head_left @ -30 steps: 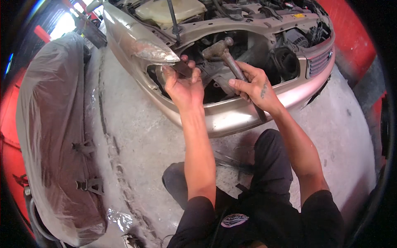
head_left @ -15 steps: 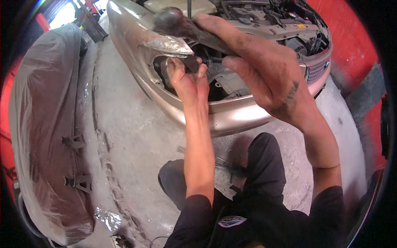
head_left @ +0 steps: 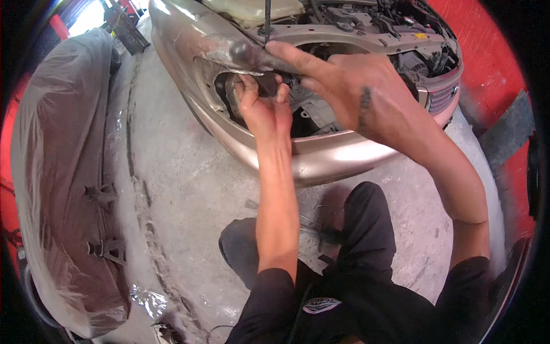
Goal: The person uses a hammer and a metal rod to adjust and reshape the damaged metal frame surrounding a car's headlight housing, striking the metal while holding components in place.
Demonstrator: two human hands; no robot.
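Observation:
My right hand (head_left: 366, 94) is closed round a dark hammer (head_left: 247, 55), its index finger stretched along the tool. The rounded hammer head is at the front edge of a car's fender (head_left: 200, 43), over a scuffed, bare-metal patch; I cannot tell whether it touches. Just below that edge, my left hand (head_left: 267, 117) reaches palm up into the headlight opening. Its fingers grip a dark block (head_left: 268, 87) against the underside of the fender lip. The block's upper part is hidden by the fender and hammer.
The car's champagne bumper (head_left: 338, 156) curves in front of me, with the open engine bay (head_left: 366, 20) behind. A thin dark rod (head_left: 267, 17) stands upright near the hammer. A plastic-covered long object (head_left: 63, 172) lies at left. Tools (head_left: 309, 223) lie on the floor between my legs.
My right hand has swung the hammer down toward the fender edge, and its forearm has shifted right. My left hand stays under the lip with the block, almost unmoved.

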